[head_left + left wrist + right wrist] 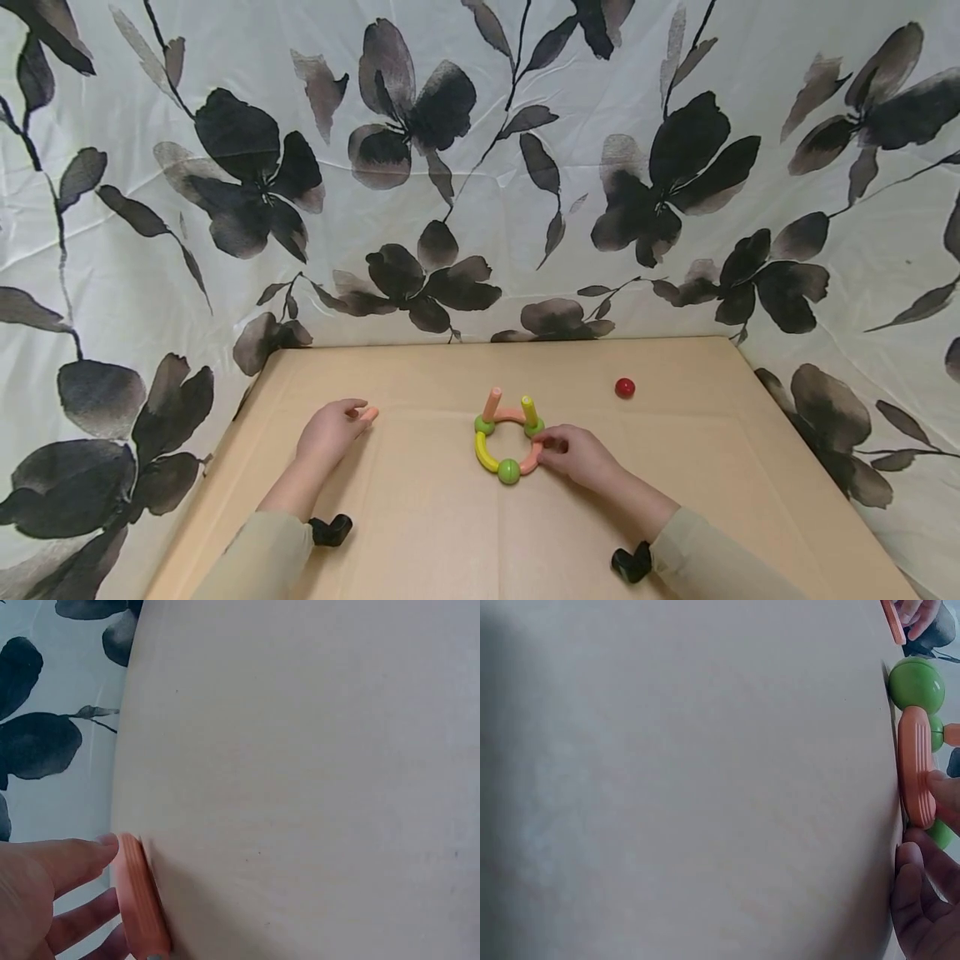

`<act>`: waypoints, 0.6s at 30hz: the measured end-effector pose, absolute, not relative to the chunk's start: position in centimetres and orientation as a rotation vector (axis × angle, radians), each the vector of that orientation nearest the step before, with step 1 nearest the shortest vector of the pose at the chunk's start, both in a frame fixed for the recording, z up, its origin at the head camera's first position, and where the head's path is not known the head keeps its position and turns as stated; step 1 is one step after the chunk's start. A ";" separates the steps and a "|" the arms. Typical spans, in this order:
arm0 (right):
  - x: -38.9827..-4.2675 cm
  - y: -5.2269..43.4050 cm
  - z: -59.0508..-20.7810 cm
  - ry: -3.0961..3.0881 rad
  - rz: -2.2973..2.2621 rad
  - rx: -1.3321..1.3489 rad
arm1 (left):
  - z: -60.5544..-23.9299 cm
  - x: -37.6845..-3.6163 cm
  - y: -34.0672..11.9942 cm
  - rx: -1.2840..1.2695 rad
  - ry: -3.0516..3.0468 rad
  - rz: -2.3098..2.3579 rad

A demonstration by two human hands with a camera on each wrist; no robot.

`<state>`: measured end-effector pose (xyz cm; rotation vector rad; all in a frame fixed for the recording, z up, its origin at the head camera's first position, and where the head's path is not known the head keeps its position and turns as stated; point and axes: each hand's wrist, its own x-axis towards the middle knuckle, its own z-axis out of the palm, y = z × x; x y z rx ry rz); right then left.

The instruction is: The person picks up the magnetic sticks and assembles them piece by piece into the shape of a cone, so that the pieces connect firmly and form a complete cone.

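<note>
My left hand (330, 435) pinches an orange ridged toy rod (141, 900) between thumb and fingers, over the left part of the table. In the middle lies a ring built from curved rods and green balls. Its right side is an orange curved rod (915, 769), which my right hand (581, 456) grips with thumb and fingertips. A yellow curved rod (484, 452) forms the left side, and a green ball (508, 472) joins the two in front. At the back, an orange rod (492, 404) and a yellow rod (529, 412) stand up from green balls.
A red ball (625, 387) lies on the table (427, 533) at the back right. Behind the table and along its sides hangs a white cloth (540, 233) with dark flowers. Black devices (331, 531) are worn at both wrists.
</note>
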<state>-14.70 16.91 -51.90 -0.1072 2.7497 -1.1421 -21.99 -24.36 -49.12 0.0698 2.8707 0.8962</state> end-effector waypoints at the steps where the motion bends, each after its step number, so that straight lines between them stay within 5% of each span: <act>1: -14.7 16.9 -51.9 2.747 -1.141 -0.104 | -49.2 -22.1 -24.4 0.075 2.871 0.885; 18: -15.0 17.1 -51.7 2.702 -1.165 -0.081 | -49.0 -22.2 -24.0 0.129 2.886 0.724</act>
